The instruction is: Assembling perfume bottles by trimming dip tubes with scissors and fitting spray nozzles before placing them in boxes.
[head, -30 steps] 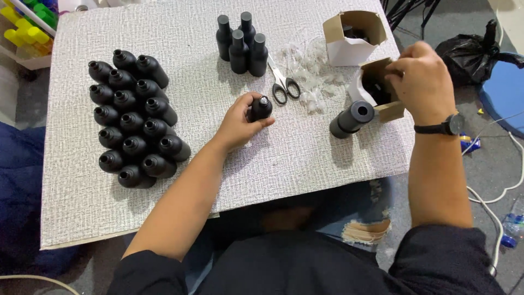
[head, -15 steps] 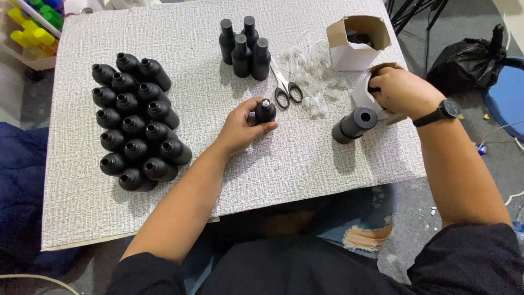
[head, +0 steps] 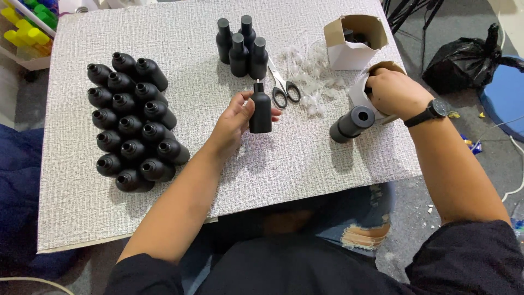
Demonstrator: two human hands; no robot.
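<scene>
We see a matte black bottle [head: 260,111] standing upright on the table [head: 305,164], and our left hand [head: 236,121] wraps it from its left side, the fingers [head: 246,107] curled closed around its body while the narrow neck pokes up above them. Just past the fingertips, toward the far edge, lie scissors [head: 282,86] with black handles, and beyond those stand four capped black bottles [head: 240,45] in a tight upright cluster. To the right of the scissors, a scatter of small clear plastic bits [head: 312,76] spreads over the cloth. Our right hand [head: 394,92], with a black wristwatch [head: 432,112] on its wrist, reaches into a small open carton [head: 364,92] lying near the right edge of the table; its fingers are buried inside the flaps, so we cannot tell whether they grip anything. Just below that hand a black cylindrical piece [head: 352,124] lies on its side, its open end facing us. A second white carton [head: 353,41] stands open farther off, beyond the right hand's knuckles. Well to the left of the left hand, a large group of uncapped black bottles [head: 132,122] lies packed in rows on their sides. A black plastic bag [head: 464,58] sits on the floor off the right edge of the table.
</scene>
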